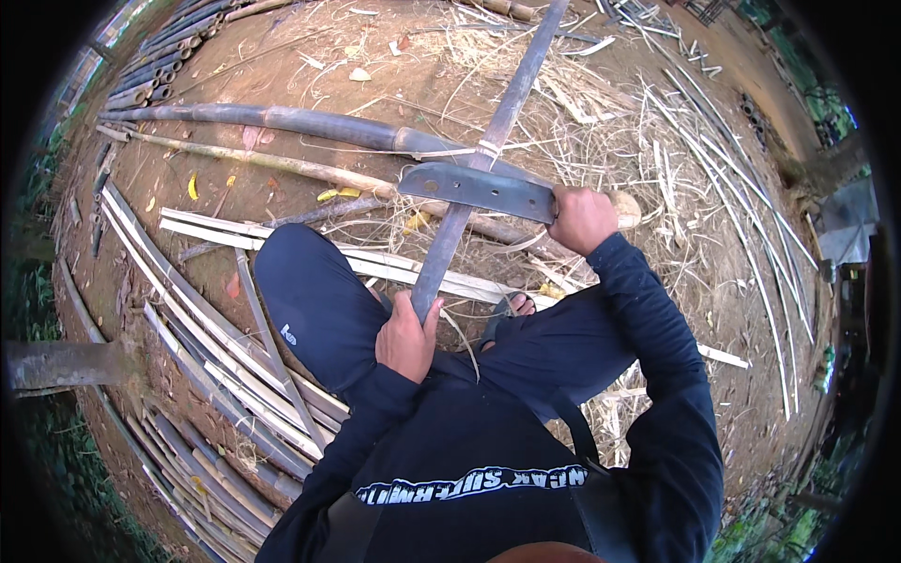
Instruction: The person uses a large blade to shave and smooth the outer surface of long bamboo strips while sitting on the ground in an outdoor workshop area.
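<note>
My left hand (pixel 407 338) is closed round the near end of a dark bamboo strip (pixel 508 110), which slants away from me toward the far right. In my right hand (pixel 584 220) is a machete (pixel 477 190), a broad grey blade with several holes; its pale rounded handle end (pixel 625 209) sticks out past my fist. The blade lies crosswise over the strip. Beneath them a thick bamboo pole (pixel 330 126) and a thinner tan pole (pixel 272 163) run along the ground from the left.
Split bamboo strips (pixel 211 328) lie in rows at the left, more bamboo lengths (pixel 221 483) at the lower left. Pale shavings (pixel 582 89) cover the ground ahead and right. Long thin slats (pixel 741 202) stretch along the right. Stacked bamboo poles (pixel 174 61) lie far left; a trunk (pixel 66 364) stands at left.
</note>
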Available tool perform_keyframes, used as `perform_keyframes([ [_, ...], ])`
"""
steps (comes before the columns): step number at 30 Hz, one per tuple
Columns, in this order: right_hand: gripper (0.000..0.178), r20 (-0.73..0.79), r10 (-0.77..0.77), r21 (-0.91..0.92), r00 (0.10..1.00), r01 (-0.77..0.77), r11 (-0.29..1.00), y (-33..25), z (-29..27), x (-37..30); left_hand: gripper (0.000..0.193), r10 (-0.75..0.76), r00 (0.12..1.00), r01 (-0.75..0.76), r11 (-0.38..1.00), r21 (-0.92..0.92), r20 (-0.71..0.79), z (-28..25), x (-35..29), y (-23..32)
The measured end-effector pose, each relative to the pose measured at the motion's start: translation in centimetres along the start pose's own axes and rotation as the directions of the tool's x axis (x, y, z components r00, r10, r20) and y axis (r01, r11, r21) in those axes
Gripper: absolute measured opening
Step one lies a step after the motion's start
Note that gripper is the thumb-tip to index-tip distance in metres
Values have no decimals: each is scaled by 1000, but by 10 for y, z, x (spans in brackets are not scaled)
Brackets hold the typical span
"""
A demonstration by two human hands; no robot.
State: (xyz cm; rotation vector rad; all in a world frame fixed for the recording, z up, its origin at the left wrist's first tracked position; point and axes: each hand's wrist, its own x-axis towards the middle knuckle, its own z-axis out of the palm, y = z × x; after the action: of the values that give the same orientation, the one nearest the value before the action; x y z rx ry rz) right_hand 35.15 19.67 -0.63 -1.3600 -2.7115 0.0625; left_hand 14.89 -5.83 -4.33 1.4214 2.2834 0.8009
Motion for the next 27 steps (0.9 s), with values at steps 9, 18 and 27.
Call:
perform_keyframes([
  [9, 22, 85, -24, -4, 996, 24, 1000, -6, 1, 3, 42, 3, 1000, -2, 997, -74, 13, 4, -3, -5],
  [18, 23, 18, -66, 19, 998, 66, 998, -9, 11, -5, 39, 6, 998, 3, 988, -154, 59, 2, -3, -8],
  [27, 20, -196, -205, 123, 959, 232, 965, -38, 11, -36, 37, 58, 707, 576, 531, -622, 704, -15, 38, -22],
])
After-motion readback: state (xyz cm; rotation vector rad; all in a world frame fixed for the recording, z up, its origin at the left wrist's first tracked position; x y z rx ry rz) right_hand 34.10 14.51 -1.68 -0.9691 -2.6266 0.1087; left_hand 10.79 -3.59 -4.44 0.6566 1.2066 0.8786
